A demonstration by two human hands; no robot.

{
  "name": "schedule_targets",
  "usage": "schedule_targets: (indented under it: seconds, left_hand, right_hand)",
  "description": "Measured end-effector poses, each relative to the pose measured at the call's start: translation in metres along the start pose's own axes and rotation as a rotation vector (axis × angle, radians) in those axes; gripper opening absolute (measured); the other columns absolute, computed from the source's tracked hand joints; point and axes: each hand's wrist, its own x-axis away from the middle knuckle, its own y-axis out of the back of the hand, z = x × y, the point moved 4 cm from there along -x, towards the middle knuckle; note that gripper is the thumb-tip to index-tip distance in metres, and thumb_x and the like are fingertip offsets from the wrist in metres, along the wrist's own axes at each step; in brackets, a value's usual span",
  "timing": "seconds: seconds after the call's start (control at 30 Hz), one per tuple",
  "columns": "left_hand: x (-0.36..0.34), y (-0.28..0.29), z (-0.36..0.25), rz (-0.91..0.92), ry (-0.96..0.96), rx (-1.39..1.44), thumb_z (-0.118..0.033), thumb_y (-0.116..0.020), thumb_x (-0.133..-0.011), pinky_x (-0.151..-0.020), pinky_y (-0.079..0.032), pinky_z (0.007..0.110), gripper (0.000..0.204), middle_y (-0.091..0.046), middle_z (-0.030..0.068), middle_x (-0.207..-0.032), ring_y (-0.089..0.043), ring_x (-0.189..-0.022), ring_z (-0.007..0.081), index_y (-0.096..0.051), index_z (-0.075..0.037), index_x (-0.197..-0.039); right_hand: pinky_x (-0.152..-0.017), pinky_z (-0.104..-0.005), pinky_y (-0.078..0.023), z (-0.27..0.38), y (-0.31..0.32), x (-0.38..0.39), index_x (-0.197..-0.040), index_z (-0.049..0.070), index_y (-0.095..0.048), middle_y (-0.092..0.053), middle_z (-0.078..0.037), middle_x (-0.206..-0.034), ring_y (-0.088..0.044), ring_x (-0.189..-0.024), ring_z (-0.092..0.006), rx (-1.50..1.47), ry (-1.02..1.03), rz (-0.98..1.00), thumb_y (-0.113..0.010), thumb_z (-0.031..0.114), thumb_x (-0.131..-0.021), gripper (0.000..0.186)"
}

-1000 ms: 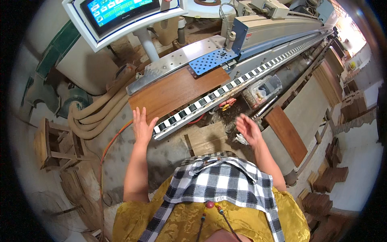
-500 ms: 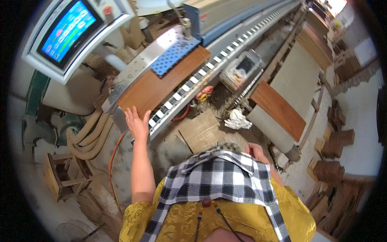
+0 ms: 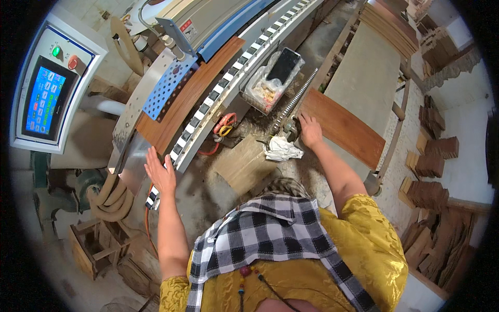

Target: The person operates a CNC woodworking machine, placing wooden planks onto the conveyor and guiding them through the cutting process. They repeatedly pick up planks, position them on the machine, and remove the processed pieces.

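My left hand point(image 3: 162, 174) lies flat with its fingers stretched out, at the near end of a brown wooden plank point(image 3: 179, 106). That plank runs along the machine bed, under a blue perforated plate point(image 3: 169, 88) and beside a track of black and white pads point(image 3: 213, 95). Over on the right, my right hand point(image 3: 312, 132) is open, its fingers at the left end of a second brown plank point(image 3: 348, 130). This one lies across a grey belt point(image 3: 356, 65). Whether the right fingers press on its edge I cannot tell.
A lit control panel point(image 3: 46, 99) with a red button stands at left. Between track and belt are a clear bin point(image 3: 260, 91) with a phone on it, a white rag point(image 3: 283, 149) and a cardboard piece point(image 3: 244, 165). Stacked boards point(image 3: 382, 31) sit at the belt's far end.
The plank in the machine has slid farther forward, away from my left hand's fingertips. My right hand has moved up from my side to the plank on the belt. The view has shifted.
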Motion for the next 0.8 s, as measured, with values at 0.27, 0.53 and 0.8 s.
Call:
schedule_targets:
  seconds: [0.27,0.53,0.8]
  left_hand:
    - [-0.002,0.002,-0.003,-0.059,-0.012,-0.040,-0.033,-0.046,-0.093,-0.111,-0.018,0.044,0.049,-0.036,0.0107,-0.143,-0.029,-0.134,0.0285,-0.039,-0.010,-0.136]
    - [-0.001,-0.003,-0.007,-0.088,0.006,-0.056,-0.031,-0.047,-0.091,-0.110,-0.020,0.044,0.047,-0.039,0.0094,-0.141,-0.031,-0.133,0.0271,-0.042,-0.011,-0.134]
    - [-0.001,-0.004,-0.003,-0.108,0.022,-0.050,-0.032,-0.048,-0.090,-0.110,-0.020,0.043,0.048,-0.040,0.0094,-0.140,-0.032,-0.133,0.0264,-0.043,-0.011,-0.133]
  right_hand:
    - [-0.098,-0.0420,-0.037,-0.004,-0.020,-0.021,-0.132,0.010,-0.041,-0.037,-0.008,-0.140,-0.034,-0.128,-0.0317,0.191,0.187,0.078,-0.049,0.007,-0.079,0.054]
    - [-0.088,-0.0402,-0.043,0.001,0.000,0.097,-0.121,0.004,-0.050,-0.056,-0.013,-0.117,-0.051,-0.104,-0.0319,-0.281,0.145,-0.154,-0.062,0.007,-0.074,0.048]
    - [-0.053,-0.0291,-0.050,-0.138,-0.086,0.148,-0.093,0.008,-0.056,-0.065,-0.004,-0.078,-0.061,-0.066,-0.0137,-1.848,-1.490,-0.366,-0.061,0.051,-0.083,0.045]
